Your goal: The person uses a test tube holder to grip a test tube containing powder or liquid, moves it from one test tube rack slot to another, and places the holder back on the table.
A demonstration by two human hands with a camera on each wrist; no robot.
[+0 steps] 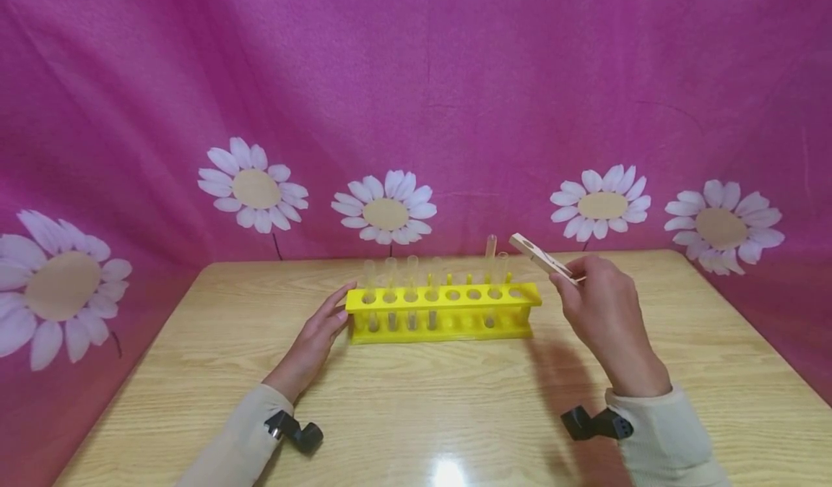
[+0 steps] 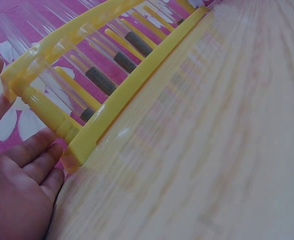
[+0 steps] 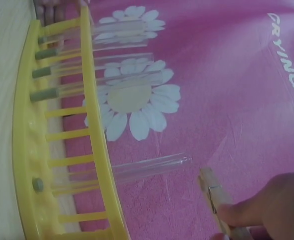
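Note:
A yellow test tube rack (image 1: pixel 445 333) stands on the table. Four clear test tubes (image 2: pixel 101 80) with dark grey matter at the bottom fill its left holes. Another test tube (image 3: pixel 151 166) stands towards the right end, with a second rounded glass end (image 1: pixel 491 245) rising behind it in the head view. My left hand (image 1: pixel 315 339) touches the rack's left end with extended fingers. Between thumb and fingers, my right hand (image 1: pixel 601 310) pinches a wooden test tube holder (image 1: pixel 541 257) with a wire spring. Its free end is above the rack's right end, apart from the tube's mouth.
Yellow pegs (image 3: pixel 69 135) line the back of the rack. The wood-grained table (image 1: pixel 416 407) extends in front of it and to both sides. Behind hangs a magenta cloth (image 1: pixel 468 111) printed with white daisies. Black wrist cameras (image 1: pixel 295 433) sit on both sleeves.

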